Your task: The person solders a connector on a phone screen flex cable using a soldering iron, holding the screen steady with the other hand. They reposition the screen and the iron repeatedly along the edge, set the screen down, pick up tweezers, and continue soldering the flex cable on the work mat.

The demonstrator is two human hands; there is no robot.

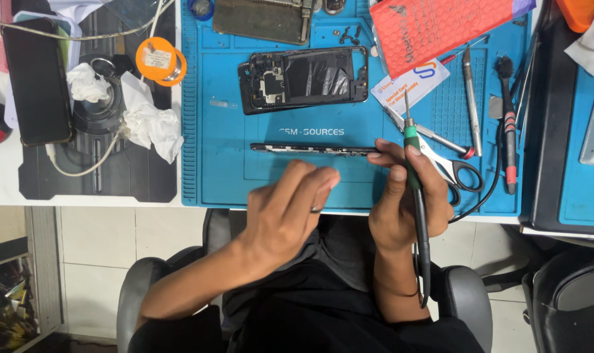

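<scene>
The right hand (401, 196) sits in the lower middle of the frame, a little to the right. Its fingers are curled shut around a long thin screwdriver with a green collar and a black handle (415, 189). The tool stands almost straight up and down in the picture, with its metal tip pointing to the top of the frame and its black end hanging down past the wrist. The fingertips of this hand also touch the right end of a thin dark phone part lying on its edge (313, 150), a long narrow strip across the middle of the frame.

The left hand (287, 212) is just left of the right one, lower middle. It is blurry. Its fingers are bent loosely and I see nothing in it. It hangs just below the thin strip, and I cannot tell if it touches it. Both forearms come up from the bottom of the frame.

Under the hands lies a big blue rubber work mat (225, 157). Higher up on it lies an opened black phone body (303, 78). To the right of the right hand are scissors with black handles (457, 173). At the left edge lies a black phone with a dark screen (36, 82), with crumpled white tissue (150, 121) near it.
</scene>
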